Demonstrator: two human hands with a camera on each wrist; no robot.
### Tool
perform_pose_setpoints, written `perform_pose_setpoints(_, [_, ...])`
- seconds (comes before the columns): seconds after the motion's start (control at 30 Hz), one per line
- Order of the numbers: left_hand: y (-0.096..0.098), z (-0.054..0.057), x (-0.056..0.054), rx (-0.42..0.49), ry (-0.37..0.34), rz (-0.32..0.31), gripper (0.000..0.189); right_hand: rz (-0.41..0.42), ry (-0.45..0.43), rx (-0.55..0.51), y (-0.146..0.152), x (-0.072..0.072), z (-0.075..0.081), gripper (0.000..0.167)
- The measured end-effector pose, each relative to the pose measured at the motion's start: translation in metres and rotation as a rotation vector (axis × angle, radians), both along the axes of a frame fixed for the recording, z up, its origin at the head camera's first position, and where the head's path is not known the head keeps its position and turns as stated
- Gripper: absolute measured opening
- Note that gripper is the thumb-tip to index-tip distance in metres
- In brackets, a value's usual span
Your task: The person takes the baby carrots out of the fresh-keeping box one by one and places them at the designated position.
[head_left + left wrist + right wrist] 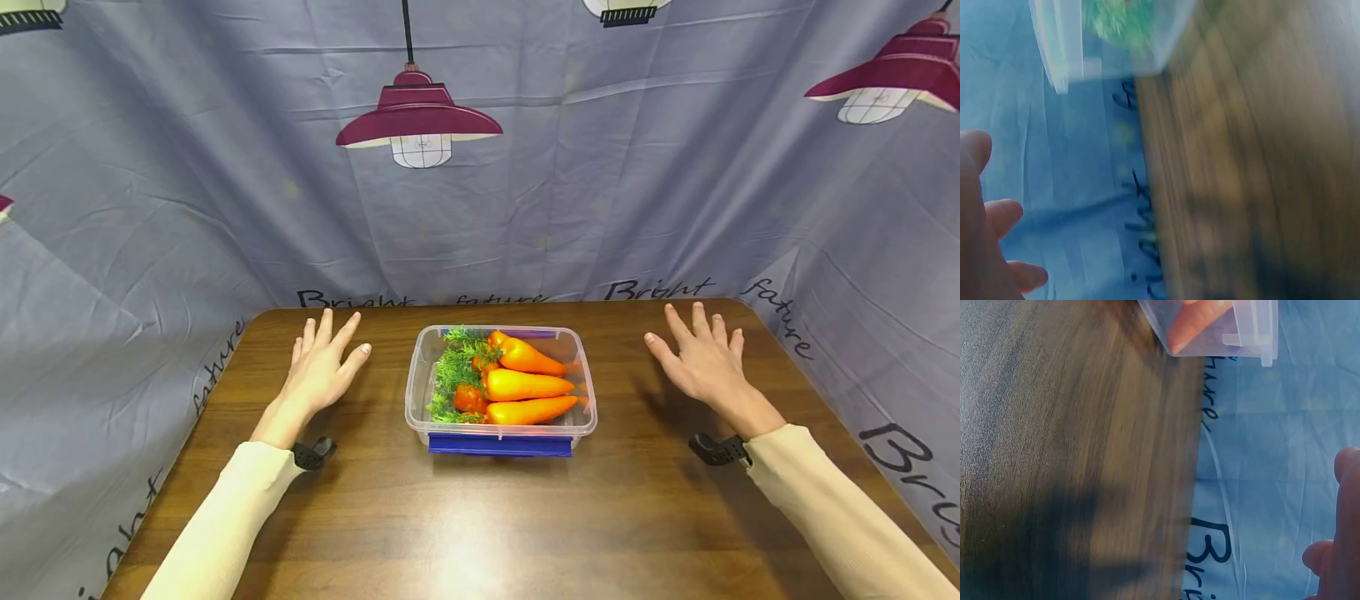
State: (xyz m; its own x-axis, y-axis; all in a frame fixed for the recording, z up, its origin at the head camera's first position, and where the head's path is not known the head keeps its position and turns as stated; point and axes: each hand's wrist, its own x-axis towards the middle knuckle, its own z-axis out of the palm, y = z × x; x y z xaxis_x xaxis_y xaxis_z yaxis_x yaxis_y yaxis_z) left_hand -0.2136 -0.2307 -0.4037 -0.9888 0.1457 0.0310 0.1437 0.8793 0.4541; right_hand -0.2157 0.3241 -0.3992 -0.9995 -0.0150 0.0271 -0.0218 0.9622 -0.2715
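Note:
A clear plastic box (pixel 417 392) with a blue clip on its front side stands at the middle of the table. Inside lie several orange carrots (pixel 528 385) with green leafy tops (pixel 455 367), their tips pointing right. My left hand (pixel 318 371) is held out to the left of the box, fingers spread, holding nothing. On the other side, apart from the box, my right hand (pixel 703 358) hovers over the table with spread fingers and nothing in it. Both wrist views catch a corner of the box and a few fingertips.
The brown wooden table (pixel 360 517) reaches back to a grey-blue curtain (pixel 480 225) printed with red lamps and black lettering. The curtain also hangs along the left and right sides. Each wrist wears a black strap (pixel 718 450).

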Motion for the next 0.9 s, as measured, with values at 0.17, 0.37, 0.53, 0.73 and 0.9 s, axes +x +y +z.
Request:
perform_pose_setpoints(0.17, [0.018,-0.010,0.002,0.088,0.034,-0.044,0.066,0.000,0.003,0.000,-0.001,0.001,0.000,0.082])
perform_pose_setpoints(0.37, [0.043,-0.025,0.005,0.280,0.089,-0.115,0.061,0.012,0.007,-0.001,-0.004,-0.001,0.000,0.083])
perform_pose_setpoints(0.53, [0.059,-0.040,0.009,0.494,0.074,-0.153,0.058,0.012,0.022,0.007,-0.006,-0.001,0.001,0.083])
perform_pose_setpoints(0.73, [0.073,-0.059,0.012,0.744,0.019,-0.170,0.055,0.007,0.024,0.006,-0.007,0.001,0.000,0.080])
perform_pose_setpoints(0.9, [0.080,-0.067,0.015,0.790,0.008,-0.149,0.054,0.010,0.019,0.011,-0.007,0.002,0.002,0.080])
